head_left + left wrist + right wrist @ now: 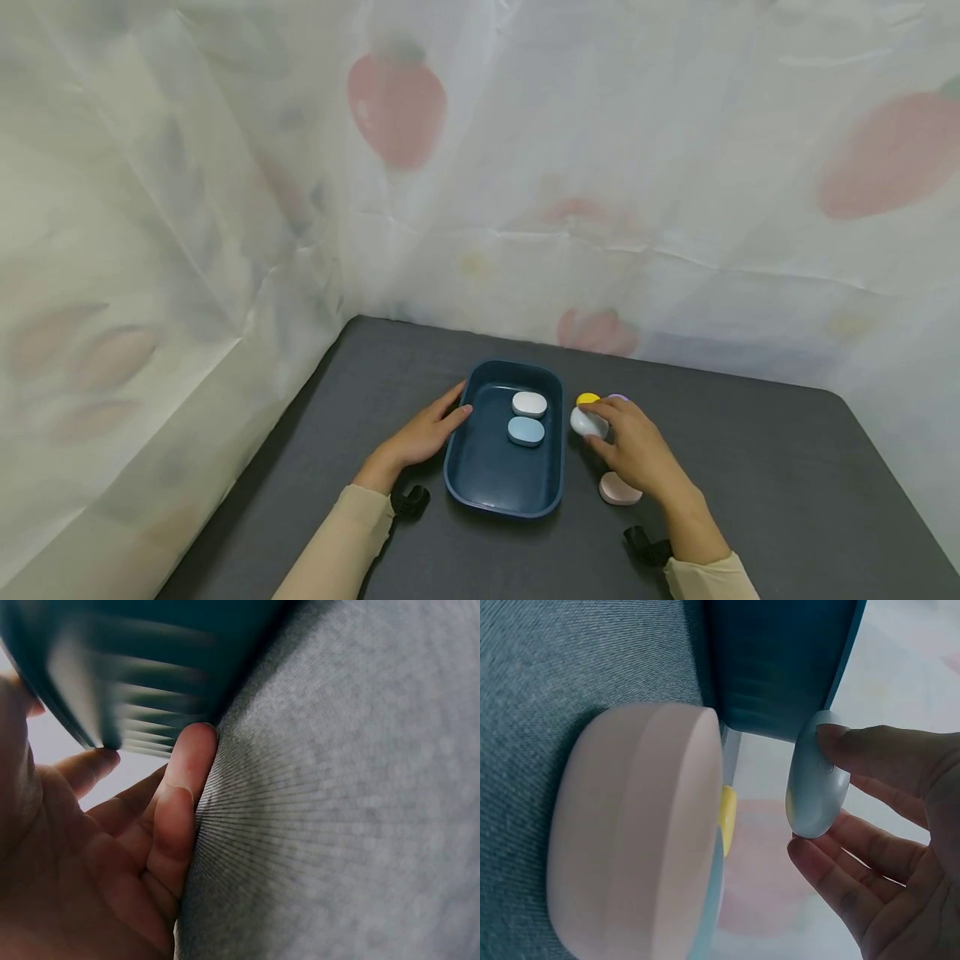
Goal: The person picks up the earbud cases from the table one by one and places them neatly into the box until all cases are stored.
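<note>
A dark blue rectangular tray (498, 487) stands on the table, with a white oval case (529, 404) and a light blue oval case (526, 431) inside. At its left side, my left hand (420, 432) holds the tray, thumb over the rim; the left wrist view shows fingers (193, 754) against the ribbed outer wall. My right hand (637, 442) pinches a white rounded oval case (588, 422) just right of the tray. In the right wrist view this case (817, 787) is between thumb and fingertips, tilted on edge and clear of the table.
A pale pink oval case (619, 489) lies under the right wrist. Behind the right hand, a yellow case (588, 398) and a purple one (618, 397) are partly hidden. The grey table (787, 467) meets a printed curtain (675, 167) behind and at left.
</note>
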A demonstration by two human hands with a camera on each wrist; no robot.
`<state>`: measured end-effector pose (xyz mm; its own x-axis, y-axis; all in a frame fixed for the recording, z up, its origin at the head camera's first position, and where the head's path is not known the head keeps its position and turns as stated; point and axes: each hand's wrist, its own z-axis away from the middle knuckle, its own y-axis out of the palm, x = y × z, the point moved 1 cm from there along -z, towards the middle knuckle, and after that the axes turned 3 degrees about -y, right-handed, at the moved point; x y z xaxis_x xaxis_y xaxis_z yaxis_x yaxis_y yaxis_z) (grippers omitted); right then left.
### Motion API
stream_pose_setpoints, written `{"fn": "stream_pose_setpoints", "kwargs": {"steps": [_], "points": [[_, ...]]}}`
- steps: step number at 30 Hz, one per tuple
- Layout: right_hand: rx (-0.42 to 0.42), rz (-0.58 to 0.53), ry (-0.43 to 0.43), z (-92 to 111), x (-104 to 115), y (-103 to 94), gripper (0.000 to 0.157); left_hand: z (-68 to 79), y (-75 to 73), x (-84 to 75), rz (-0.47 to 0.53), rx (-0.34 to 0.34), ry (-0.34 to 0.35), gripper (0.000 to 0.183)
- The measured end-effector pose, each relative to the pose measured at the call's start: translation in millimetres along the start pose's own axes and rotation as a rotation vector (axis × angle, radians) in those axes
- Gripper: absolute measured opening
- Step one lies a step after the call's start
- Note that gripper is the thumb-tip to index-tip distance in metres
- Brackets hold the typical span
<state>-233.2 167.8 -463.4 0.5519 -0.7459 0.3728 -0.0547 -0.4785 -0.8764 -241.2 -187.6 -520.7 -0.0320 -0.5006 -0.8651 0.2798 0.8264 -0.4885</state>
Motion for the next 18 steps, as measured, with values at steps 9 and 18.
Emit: {"fn": "stream_pose_setpoints", "kwargs": {"steps": [9, 18], "points": [[0.008, -0.016, 0.024, -0.1, 4.8, -5.8, 0.046, 0.0, -0.6, -0.4, 0.003, 0.014, -0.005, 0.066], [-0.019, -0.013, 0.011, -0.2, 7.3, -7.7, 0.046, -0.2, -0.5, 0.3, -0.003, 0.009, -0.015, 0.065]]}}
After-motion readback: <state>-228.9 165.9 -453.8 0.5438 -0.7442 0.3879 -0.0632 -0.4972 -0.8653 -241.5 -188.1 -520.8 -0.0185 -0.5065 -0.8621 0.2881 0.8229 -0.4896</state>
